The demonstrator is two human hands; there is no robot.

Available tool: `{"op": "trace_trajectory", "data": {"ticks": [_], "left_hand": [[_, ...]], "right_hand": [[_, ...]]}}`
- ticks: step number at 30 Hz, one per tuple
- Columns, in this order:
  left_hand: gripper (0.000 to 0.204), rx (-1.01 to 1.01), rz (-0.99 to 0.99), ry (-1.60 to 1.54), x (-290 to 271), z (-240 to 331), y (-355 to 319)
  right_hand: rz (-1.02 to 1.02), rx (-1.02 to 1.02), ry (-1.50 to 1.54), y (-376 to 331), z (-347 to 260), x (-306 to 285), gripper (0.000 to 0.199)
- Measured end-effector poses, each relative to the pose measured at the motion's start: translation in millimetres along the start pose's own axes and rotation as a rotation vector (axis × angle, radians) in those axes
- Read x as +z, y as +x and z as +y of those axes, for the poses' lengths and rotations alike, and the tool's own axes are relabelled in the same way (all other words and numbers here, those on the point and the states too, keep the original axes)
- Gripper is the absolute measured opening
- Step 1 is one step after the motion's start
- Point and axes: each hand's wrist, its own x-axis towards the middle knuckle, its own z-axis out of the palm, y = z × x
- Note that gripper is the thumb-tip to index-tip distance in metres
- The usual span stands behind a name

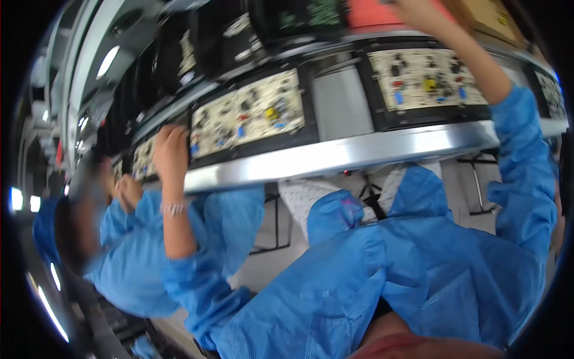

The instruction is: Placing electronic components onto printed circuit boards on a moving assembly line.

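My left hand (170, 149) is at the left end of a cream circuit board (257, 99) in a black frame, its fingers bent together and whatever they may hold hidden. That board carries blue, yellow, red and dark parts. My right arm stretches far forward over a second framed circuit board (412, 75), and my right hand (418, 13) is over a red bin (368, 15) at the top edge. Blur and the picture's edge hide most of its fingers.
A metal rail (347, 152) runs along the near side of the boards. Black bins (227, 42) with small parts stand behind them, and a cardboard box (487, 21) is at the far right. A co-worker in blue (143, 257) sits close on my left.
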Motion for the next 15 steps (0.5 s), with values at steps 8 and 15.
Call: {"op": "trace_trajectory", "data": {"ticks": [8,15], "left_hand": [[0.014,0.329,-0.282,-0.287,-14,175,-5],[0.012,0.333,-0.345,-0.397,7,192,0]], "right_hand": [[-0.135,-0.129,0.290,-39,-30,22,0.038],[-0.173,-0.131,0.425,-67,-57,2,0.029]]}}
